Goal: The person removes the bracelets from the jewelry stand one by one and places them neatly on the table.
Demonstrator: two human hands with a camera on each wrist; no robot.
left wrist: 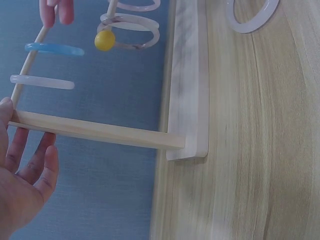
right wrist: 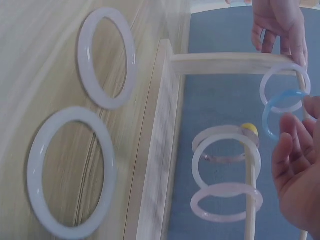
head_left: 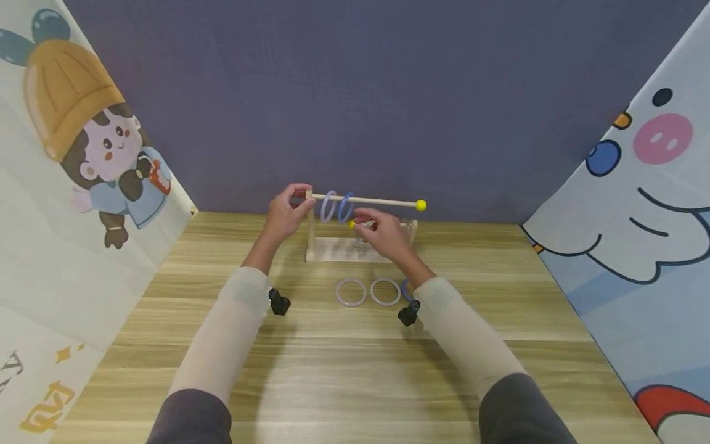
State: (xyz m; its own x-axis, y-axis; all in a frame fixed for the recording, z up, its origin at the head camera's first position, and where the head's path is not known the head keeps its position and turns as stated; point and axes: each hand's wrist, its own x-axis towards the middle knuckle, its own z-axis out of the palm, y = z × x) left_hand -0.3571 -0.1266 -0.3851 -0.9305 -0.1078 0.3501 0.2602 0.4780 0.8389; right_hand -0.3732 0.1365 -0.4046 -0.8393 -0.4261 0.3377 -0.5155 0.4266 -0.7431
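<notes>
A wooden bangle stand has two rods with yellow ball ends. My left hand pinches the top of its left post between thumb and fingers. From the upper rod hang a pale lavender bangle and a blue bangle. My right hand is just right of the blue bangle, fingers loosely bent; in the left wrist view its fingertips are apart from that bangle. Several pale bangles hang on the lower rod, partly hidden by my right hand in the head view.
On the wooden table, in front of the stand, lie a lavender bangle, a whitish bangle and a blue bangle partly covered by my right wrist. A dark panel rises behind; printed panels flank both sides.
</notes>
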